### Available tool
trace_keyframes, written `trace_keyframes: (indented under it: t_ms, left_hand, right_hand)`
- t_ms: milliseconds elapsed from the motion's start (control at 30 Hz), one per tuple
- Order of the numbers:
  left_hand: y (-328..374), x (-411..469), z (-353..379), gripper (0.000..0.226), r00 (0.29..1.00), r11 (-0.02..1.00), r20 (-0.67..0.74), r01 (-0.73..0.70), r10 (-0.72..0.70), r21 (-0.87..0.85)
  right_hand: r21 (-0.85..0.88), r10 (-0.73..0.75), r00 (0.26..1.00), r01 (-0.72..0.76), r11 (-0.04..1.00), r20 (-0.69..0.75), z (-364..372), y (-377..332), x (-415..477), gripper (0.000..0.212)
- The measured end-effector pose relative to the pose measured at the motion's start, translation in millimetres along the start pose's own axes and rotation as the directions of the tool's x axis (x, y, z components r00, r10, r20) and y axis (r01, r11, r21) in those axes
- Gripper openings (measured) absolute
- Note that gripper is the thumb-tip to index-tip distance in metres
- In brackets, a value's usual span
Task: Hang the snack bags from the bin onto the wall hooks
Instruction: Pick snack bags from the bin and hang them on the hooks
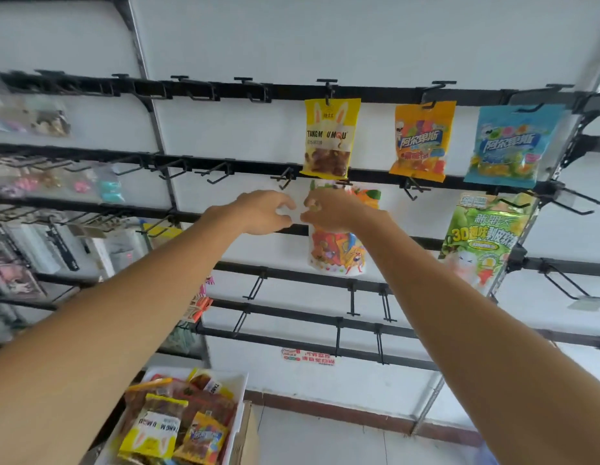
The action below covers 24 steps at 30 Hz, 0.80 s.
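Note:
Both my hands are raised to a white snack bag [335, 253] with cartoon figures, which hangs below the second rail. My right hand [332, 209] pinches the bag's upper part. My left hand [265, 213] pinches its left edge with curled fingers. The bag's top lies right under a hook [342, 183]; I cannot tell whether it is on it. A yellow bag [328, 139], an orange bag [421, 142] and a blue bag [513, 146] hang on the top rail, a green bag [483, 236] at the right. The white bin [239, 391] at bottom left holds several bags.
Black rails with several bare hooks [218, 172] cross the white wall; more bare hooks [352, 300] lie lower down. Blurred racks of small goods [40, 229] fill the left side. A cardboard box [248, 434] stands under the bin.

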<state>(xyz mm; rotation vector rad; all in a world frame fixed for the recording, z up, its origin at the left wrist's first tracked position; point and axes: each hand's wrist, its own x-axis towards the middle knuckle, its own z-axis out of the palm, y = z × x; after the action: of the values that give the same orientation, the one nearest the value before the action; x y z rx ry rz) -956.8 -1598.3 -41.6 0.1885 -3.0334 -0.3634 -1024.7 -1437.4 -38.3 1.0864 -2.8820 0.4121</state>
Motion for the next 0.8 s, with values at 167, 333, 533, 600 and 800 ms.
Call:
trace_keyframes:
  t_ms: [167, 333, 533, 600, 800]
  left_hand:
    - [-30.2, -48.2, 13.1, 0.041, 0.996, 0.996, 0.035, 0.087, -0.088, 0.026]
    - [-77.4, -85.2, 25.4, 0.041, 0.975, 0.976, 0.040, 0.219, -0.219, 0.017]
    - [-148.3, -120.1, 60.5, 0.037, 0.935, 0.939, 0.112, 0.341, -0.336, -0.036]
    - [-176.6, -127.0, 79.0, 0.038, 0.920, 0.929, 0.165, 0.366, -0.354, -0.047]
    - [-248.8, -147.4, 127.7, 0.038, 0.875, 0.907, 0.275, 0.421, -0.398, -0.027]
  right_hand:
    - [-0.032, -0.102, 0.991, 0.105, 0.994, 0.091, 45.2, -36.7, -2.4, 0.044]
    - [0.011, -0.179, 0.968, 0.180, 0.984, 0.178, 91.2, -76.0, 7.8, 0.049]
    - [0.046, -0.292, 0.906, 0.292, 0.955, 0.307, 162.2, -130.7, 24.9, 0.047]
    - [0.063, -0.300, 0.889, 0.297, 0.953, 0.346, 190.9, -146.1, 32.4, 0.047]
    - [0.076, -0.329, 0.830, 0.331, 0.940, 0.450, 269.0, -184.7, 56.0, 0.042]
